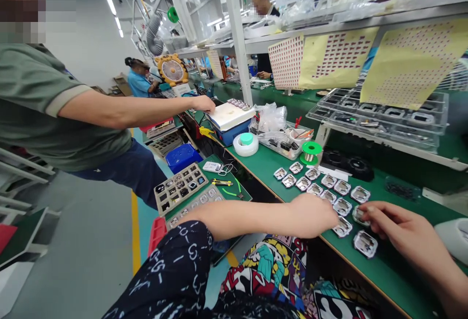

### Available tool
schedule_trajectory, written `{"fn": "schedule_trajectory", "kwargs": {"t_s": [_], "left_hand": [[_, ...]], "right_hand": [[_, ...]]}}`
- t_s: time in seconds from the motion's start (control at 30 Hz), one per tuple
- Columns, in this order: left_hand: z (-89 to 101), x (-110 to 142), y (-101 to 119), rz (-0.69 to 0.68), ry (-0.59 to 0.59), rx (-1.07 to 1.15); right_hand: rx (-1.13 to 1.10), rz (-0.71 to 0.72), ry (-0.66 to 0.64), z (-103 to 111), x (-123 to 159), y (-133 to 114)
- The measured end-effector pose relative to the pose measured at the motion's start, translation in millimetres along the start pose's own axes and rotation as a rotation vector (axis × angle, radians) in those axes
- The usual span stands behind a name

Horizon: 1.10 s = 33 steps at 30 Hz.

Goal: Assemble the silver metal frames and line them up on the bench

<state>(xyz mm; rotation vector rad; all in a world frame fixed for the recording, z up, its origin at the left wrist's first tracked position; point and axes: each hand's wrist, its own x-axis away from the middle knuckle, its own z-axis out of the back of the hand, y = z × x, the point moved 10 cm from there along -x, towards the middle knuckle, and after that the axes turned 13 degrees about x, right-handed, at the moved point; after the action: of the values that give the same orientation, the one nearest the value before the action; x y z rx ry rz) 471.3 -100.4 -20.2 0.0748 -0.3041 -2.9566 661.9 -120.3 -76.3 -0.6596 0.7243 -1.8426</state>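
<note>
Several small silver metal parts point(329, 181) lie in rows on the green bench point(270, 163). My left hand point(310, 215) rests at the near end of the rows, its fingers hidden on the far side, next to one part point(342, 227). My right hand point(398, 229) has its fingertips closed on a part point(360, 215) lying in the row. Another part point(365, 243) lies just below that hand's fingers.
A person in a green shirt point(40, 109) reaches across the aisle to a white-topped blue box point(229, 120). A tape roll point(245, 144), green wire spool point(310, 152), clear trays point(387, 114), parts trays point(181, 187) and a blue bin point(182, 157) stand around. Other workers sit farther back.
</note>
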Motion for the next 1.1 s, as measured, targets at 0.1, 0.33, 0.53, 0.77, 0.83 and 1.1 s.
{"fn": "schedule_trajectory", "kwargs": {"t_s": [0.1, 0.33, 0.53, 0.77, 0.83, 1.1], "left_hand": [[23.1, 5.9, -19.3, 0.127, 0.224, 0.276], [9.0, -10.3, -45.0, 0.291, 0.602, 1.086], [-35.2, -31.7, -36.9, 0.36, 0.497, 1.705], [-21.9, -11.5, -37.6, 0.372, 0.654, 1.435], [-6.9, -1.1, -32.5, 0.331, 0.741, 1.194], [21.5, -2.0, -4.4, 0.146, 0.757, 0.551]], "right_hand": [[0.0, 0.01, 0.011, 2.2, 7.4, -13.4], [-0.088, -0.009, -0.06, -6.8, 17.4, -34.8], [-0.155, 0.017, -0.069, -4.4, 12.8, -15.2], [-0.062, 0.038, -0.059, -2.5, 13.6, -32.1], [-0.064, 0.027, -0.048, -1.9, 13.7, -32.7], [-0.17, 0.006, -0.109, -14.9, 12.7, -26.5]]}}
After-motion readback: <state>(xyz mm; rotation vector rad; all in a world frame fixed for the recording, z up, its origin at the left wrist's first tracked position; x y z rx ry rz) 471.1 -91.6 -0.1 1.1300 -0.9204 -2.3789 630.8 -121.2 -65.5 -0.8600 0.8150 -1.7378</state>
